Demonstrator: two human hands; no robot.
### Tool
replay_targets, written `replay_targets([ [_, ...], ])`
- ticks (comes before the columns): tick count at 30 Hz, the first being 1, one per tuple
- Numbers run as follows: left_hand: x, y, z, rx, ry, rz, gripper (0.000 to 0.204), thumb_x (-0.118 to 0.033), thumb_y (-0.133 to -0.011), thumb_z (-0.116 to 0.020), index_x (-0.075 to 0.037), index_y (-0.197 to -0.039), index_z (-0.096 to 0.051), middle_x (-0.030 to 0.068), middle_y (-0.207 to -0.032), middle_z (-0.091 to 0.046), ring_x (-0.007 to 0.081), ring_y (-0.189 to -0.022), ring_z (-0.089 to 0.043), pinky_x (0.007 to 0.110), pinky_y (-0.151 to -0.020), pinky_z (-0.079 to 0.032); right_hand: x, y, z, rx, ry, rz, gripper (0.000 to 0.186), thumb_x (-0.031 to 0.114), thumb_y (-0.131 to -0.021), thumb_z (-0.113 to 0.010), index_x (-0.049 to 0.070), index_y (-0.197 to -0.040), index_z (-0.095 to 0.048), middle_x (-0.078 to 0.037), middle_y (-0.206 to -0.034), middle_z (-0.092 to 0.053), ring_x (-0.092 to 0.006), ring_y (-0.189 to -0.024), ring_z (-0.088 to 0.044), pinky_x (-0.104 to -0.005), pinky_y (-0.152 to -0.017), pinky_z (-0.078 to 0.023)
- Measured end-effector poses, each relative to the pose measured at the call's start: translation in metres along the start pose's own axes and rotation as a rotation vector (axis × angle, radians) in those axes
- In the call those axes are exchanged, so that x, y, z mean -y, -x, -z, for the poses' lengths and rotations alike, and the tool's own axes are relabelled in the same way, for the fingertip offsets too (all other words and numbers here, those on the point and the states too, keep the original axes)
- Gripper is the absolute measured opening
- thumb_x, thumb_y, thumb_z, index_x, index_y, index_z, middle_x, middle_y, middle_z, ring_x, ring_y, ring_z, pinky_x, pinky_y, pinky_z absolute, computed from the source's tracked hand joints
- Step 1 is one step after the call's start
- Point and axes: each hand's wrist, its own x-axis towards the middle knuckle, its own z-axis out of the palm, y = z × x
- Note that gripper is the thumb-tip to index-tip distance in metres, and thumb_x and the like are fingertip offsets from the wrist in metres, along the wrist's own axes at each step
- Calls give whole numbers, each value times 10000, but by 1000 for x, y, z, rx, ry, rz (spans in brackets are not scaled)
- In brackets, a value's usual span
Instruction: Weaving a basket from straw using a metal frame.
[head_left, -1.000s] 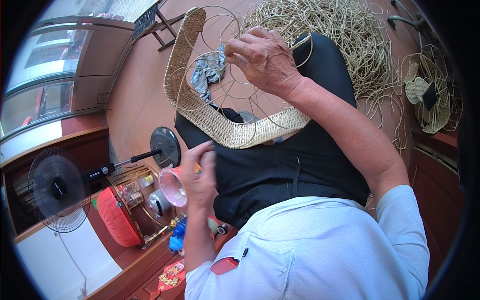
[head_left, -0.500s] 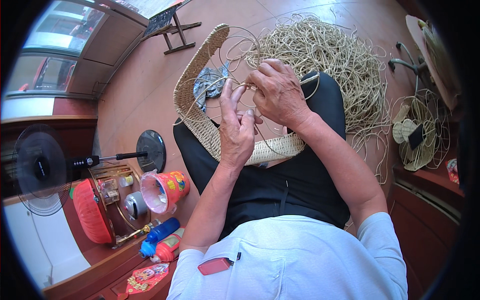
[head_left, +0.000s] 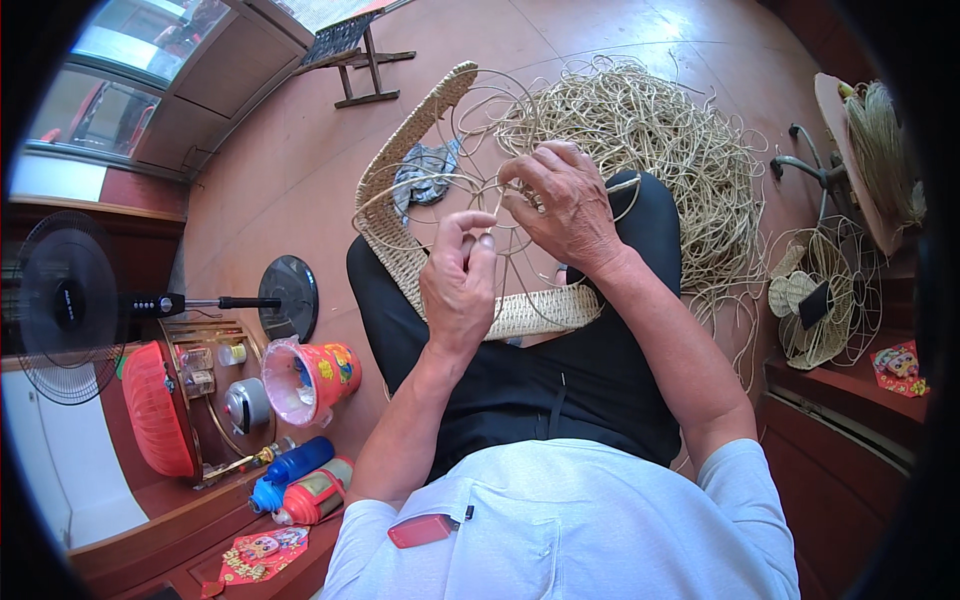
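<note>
A curved, tightly woven straw band lies across my lap. Its left arm rises past my left knee toward the floor ahead, and loose loops of straw cord spread from it. My left hand is above the band, thumb and forefinger pinched together on a thin strand of cord. A little higher and to the right, my right hand has its fingers closed on cord where several strands meet. The exact crossing of the strands is partly hidden by the right fingers.
A large heap of straw cord covers the floor beyond my right knee. A crumpled grey bag lies behind the band. To the left are a standing fan, an orange bucket and bottles; at right, a wire-and-straw piece.
The left hand's fingers, stretched upward before, have curled into a pinch on the cord, and that hand is slightly lower. The right hand stays closed on the cord; the whole view has shifted a little.
</note>
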Motion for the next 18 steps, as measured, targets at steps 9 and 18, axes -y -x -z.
replay_targets([
  [9, 10, 64, 122, -222, -534, -265, 283, -113, -1123, -588, 9, -1358, -689, 52, -1068, -723, 96, -937, -670, 249, -842, -526, -9, 6, -2, -108, 61, -33, 218, 328, -915, -830, 177, -1027, -718, -9, -1010, -704, -256, -1174, -648, -448, -1001, -478],
  [18, 70, 183, 476, -781, -1341, 477, 671, -625, -1149, -414, -102, -1099, -830, 116, -1097, -837, 372, -1056, -759, 541, -929, -529, -1, 5, -8, -69, 42, -35, 193, 340, -988, -780, 157, -985, -720, -14, -995, -682, -234, -1143, -644, -427, -994, -453],
])
